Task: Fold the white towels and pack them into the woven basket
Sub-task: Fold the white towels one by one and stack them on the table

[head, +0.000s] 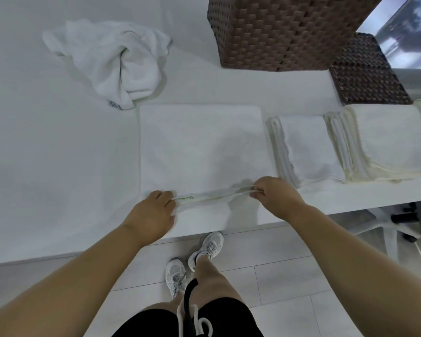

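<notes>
A white towel [199, 142] lies flat on the white table [46, 166], its near hem lifted off the table edge. My left hand [153, 215] pinches the hem's left corner and my right hand [275, 195] pinches its right corner, stretching the hem taut between them. A crumpled white towel [112, 59] lies at the back left. To the right sit a folded white towel [306, 147] and a stack of folded cream towels [389, 142]. The large brown woven basket [282, 32] stands at the back; its inside is hidden.
A smaller dark woven basket [365, 71] stands right of the large one, behind the folded stack. The table's near edge runs just under my hands. Below are a tiled floor, my legs and white shoes [204, 249], and a white frame [404, 234] under the table's right end.
</notes>
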A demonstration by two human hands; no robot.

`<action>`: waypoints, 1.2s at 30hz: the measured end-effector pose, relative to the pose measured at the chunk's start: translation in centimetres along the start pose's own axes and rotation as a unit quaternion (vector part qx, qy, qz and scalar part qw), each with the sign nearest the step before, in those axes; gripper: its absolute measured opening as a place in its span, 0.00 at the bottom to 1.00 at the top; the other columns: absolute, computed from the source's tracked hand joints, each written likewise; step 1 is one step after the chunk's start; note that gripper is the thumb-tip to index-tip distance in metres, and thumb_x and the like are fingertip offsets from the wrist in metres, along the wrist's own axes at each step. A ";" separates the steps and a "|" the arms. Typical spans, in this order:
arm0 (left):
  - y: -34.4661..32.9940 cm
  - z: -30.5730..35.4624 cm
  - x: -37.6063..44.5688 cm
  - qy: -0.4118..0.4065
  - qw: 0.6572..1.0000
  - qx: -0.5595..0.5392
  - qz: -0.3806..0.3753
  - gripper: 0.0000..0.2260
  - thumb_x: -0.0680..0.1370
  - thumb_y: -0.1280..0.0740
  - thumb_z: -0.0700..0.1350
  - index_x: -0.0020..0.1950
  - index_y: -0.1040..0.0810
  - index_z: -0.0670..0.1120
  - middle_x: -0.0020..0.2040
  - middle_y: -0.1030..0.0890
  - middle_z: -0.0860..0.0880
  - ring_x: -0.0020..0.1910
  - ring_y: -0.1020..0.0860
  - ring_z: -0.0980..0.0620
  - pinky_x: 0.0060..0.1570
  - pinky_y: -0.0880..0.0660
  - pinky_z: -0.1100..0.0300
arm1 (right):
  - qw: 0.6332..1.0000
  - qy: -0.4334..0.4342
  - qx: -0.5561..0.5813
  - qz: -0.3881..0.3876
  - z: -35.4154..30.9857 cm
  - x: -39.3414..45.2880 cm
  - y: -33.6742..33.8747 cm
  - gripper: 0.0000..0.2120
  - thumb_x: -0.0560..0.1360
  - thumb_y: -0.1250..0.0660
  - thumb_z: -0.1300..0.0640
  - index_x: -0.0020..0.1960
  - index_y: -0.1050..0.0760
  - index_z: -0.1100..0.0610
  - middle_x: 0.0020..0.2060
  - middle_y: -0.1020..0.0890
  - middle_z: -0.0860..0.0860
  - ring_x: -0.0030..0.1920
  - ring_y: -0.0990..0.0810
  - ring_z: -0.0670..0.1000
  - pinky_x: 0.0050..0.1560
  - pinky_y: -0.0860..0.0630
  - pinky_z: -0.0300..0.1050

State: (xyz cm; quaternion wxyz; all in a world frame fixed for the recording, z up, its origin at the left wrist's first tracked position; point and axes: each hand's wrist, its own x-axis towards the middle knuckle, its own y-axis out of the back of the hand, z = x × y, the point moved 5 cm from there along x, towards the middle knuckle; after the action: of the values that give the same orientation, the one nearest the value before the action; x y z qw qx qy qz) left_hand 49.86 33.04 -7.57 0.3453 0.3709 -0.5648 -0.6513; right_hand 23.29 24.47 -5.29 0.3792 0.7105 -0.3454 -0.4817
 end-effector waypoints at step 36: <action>33.6 -7.5 -1.0 0.119 0.982 -0.107 -0.097 0.06 0.65 0.23 0.46 0.35 0.18 0.56 0.28 0.23 0.62 0.26 0.29 0.63 0.26 0.36 0.71 | 0.997 0.061 -0.021 0.041 -10.8 -11.4 27.2 0.12 0.66 0.22 0.54 0.31 0.25 0.50 0.25 0.24 0.37 0.27 0.28 0.37 0.31 0.34 0.31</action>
State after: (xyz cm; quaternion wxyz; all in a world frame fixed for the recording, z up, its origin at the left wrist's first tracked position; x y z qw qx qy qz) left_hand 57.97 26.14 25.23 0.3829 0.4598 -0.4078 -0.6897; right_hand 26.68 23.61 25.91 0.4343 0.7154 -0.3404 -0.4286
